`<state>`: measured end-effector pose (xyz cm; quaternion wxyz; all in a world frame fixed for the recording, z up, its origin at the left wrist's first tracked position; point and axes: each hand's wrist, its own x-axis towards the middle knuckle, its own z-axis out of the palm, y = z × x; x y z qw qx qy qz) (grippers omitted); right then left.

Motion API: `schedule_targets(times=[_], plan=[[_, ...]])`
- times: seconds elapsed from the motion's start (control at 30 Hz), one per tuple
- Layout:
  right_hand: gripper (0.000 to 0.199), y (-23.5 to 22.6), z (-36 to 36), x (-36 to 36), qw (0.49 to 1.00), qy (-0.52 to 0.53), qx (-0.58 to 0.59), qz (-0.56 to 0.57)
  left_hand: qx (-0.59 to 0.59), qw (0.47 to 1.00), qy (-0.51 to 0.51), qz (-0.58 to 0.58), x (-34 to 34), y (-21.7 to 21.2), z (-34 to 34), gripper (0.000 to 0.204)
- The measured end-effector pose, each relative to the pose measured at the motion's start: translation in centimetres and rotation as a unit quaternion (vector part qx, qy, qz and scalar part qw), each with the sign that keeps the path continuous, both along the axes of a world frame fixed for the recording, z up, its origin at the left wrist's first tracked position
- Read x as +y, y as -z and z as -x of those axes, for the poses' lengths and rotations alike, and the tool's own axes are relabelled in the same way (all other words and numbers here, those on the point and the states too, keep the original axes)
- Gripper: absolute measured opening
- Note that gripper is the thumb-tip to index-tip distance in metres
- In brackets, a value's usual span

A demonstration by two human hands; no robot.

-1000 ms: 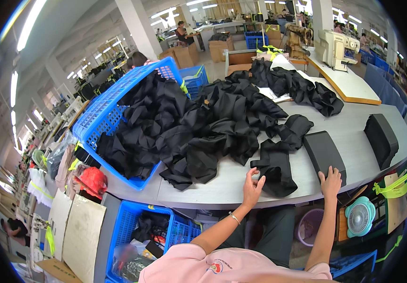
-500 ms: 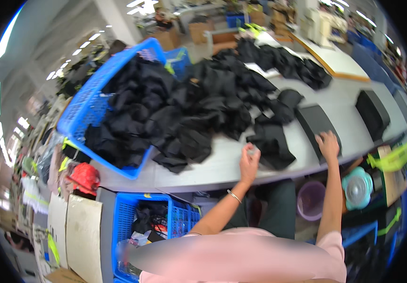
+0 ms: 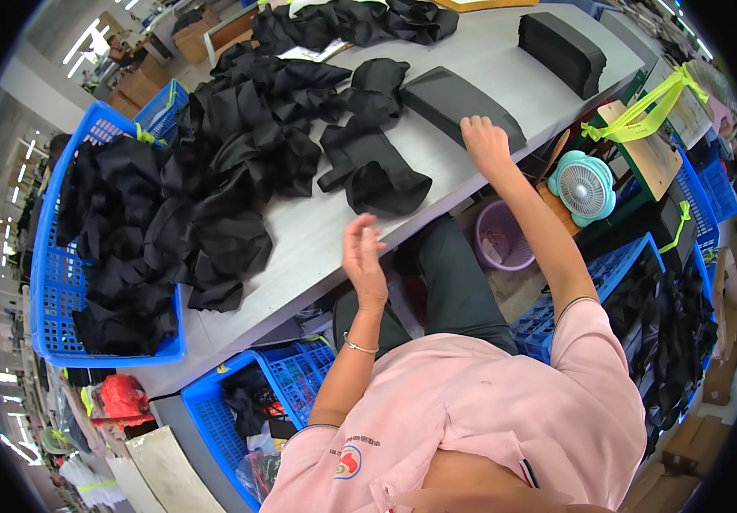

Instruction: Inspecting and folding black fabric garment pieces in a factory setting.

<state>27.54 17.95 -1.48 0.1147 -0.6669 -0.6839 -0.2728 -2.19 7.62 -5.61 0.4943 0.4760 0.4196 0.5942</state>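
Our right hand [image 3: 486, 142] rests bent fingers on the black panel [image 3: 447, 98], near the desk [image 3: 304, 229] edge; its thumb is hidden, so we can't tell its grip. Our left hand [image 3: 364, 259] is loosely open, seemingly empty. Pulling sideways could drag the panel off.

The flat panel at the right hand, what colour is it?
The flat panel is plain dark grey, nearly black; the head view shows it.

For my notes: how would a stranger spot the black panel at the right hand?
On the grey table, right of the crumpled black cloth, lies the black panel, under the right hand. It is smooth, and lower than the black stack farther right.
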Motion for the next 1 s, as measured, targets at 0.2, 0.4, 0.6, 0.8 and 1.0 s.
schedule_targets(times=[0.2, 0.4, 0.6, 0.8, 1.0], plan=[[0.013, -0.9, 8.2, -13.7, 0.981, -0.021, 0.181, 0.07, -0.247, 0.876, 0.324, 0.256, -2.5, 1.7, -5.5, 0.075], [0.03, -1.9, 12.3, -23.8, 0.873, -0.133, 0.447, 0.143, -0.314, 0.765, 0.442, 0.346, -4.1, 2.6, -7.7, 0.091], [0.021, -1.5, 11.1, -26.3, 0.642, -0.043, 0.717, 0.27, -0.404, 0.75, 0.476, 0.217, -4.5, 0.2, -6.2, 0.097], [0.024, -0.5, 11.8, -25.1, 0.527, -0.035, 0.8, 0.286, -0.32, 0.838, 0.342, 0.28, -4.1, -1.2, -2.7, 0.056], [0.03, 0.1, 14.8, -23.4, 0.87, -0.052, 0.487, 0.053, -0.304, 0.86, 0.307, 0.27, -3.4, -2.3, -0.9, 0.05]])
